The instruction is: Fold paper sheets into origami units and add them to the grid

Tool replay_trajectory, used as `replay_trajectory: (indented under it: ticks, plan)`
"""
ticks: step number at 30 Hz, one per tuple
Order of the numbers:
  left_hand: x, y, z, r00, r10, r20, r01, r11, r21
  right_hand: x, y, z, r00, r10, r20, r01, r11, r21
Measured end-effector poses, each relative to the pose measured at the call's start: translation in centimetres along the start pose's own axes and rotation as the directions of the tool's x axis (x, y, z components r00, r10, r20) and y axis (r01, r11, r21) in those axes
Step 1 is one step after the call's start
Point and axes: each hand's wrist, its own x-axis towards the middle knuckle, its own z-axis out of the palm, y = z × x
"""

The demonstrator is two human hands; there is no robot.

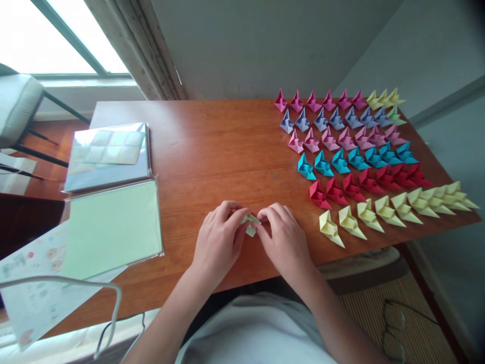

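Note:
Between my two hands, low over the front part of the wooden table, is a small folded pale green paper. My left hand pinches its left side, with thumb and fingers pressed together. On the other side, my right hand grips the right tip between thumb and forefinger. The fingers cover much of the paper, so its full shape is hidden. Nearest to my right hand stands a folded pale yellow paper boat, at the left end of a row of similar ones.
Rows of folded paper boats fill the right side: red, turquoise, pink, lilac and magenta. At left lie a stack of light green paper, a clear-wrapped pack and a printed sheet. A white cable-like tube curves in front.

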Motion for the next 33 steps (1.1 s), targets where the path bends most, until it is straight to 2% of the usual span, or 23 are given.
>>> replay_trajectory:
  ticks: [3, 5, 8, 11, 13, 15, 18, 20, 22, 26, 28, 30, 33]
  plan:
    - [0.0, 0.0, -0.5, 1.0, 0.001, 0.026, 0.002, 0.995, -0.1, -0.1, 0.3, -0.2, 0.999, -0.037, -0.021, 0.039, 0.994, 0.103]
    - [-0.1, 0.0, -1.0, 0.999, -0.017, 0.04, 0.023, 0.988, -0.155, -0.1, 0.5, -0.3, 0.998, -0.067, -0.011, 0.067, 0.97, 0.232]
    - [-0.2, 0.2, -1.5, 0.992, -0.118, 0.052, 0.128, 0.933, -0.336, -0.2, 0.5, -0.4, 0.997, -0.068, -0.027, 0.073, 0.893, 0.444]
    - [-0.4, 0.7, -1.7, 0.974, -0.221, 0.054, 0.207, 0.761, -0.614, -0.4, 0.4, -0.1, 0.996, 0.031, -0.081, 0.028, 0.769, 0.639]
    - [-0.5, 1.3, -1.6, 0.958, -0.281, 0.062, 0.231, 0.623, -0.748, -0.6, 0.2, 0.3, 0.993, 0.099, -0.065, -0.016, 0.657, 0.754]
    - [-0.6, 1.9, -1.5, 0.935, -0.342, 0.092, 0.263, 0.496, -0.827, -0.7, 0.1, 0.6, 0.99, 0.14, -0.03, -0.056, 0.574, 0.817]
    - [-0.6, 2.7, -1.3, 0.902, -0.408, 0.144, 0.308, 0.371, -0.876, -0.7, 0.2, 0.7, 0.986, 0.164, -0.003, -0.086, 0.534, 0.841]
    - [-0.7, 2.9, -1.2, 0.895, -0.411, 0.172, 0.329, 0.349, -0.877, -0.6, 0.3, 0.5, 0.988, 0.152, -0.008, -0.078, 0.552, 0.83]
    - [-0.7, 2.8, -1.3, 0.907, -0.372, 0.195, 0.34, 0.377, -0.862, -0.5, 0.4, 0.0, 0.993, 0.113, -0.017, -0.055, 0.604, 0.795]
    - [-0.6, 2.3, -1.7, 0.939, -0.242, 0.244, 0.34, 0.541, -0.769, -0.5, 0.5, -0.9, 0.999, 0.025, -0.037, 0.008, 0.707, 0.707]
    - [-0.6, 2.1, -1.8, 0.94, -0.206, 0.271, 0.34, 0.585, -0.736, -0.5, 0.6, -1.2, 1.0, -0.007, -0.03, 0.025, 0.728, 0.685]
    - [-0.7, 2.0, -1.7, 0.937, -0.195, 0.288, 0.348, 0.555, -0.755, -0.5, 0.6, -1.4, 1.0, -0.026, -0.005, 0.022, 0.719, 0.695]
    - [-0.7, 2.1, -1.5, 0.928, -0.221, 0.298, 0.368, 0.445, -0.816, -0.6, 0.6, -1.4, 0.999, -0.032, 0.031, -0.001, 0.684, 0.73]
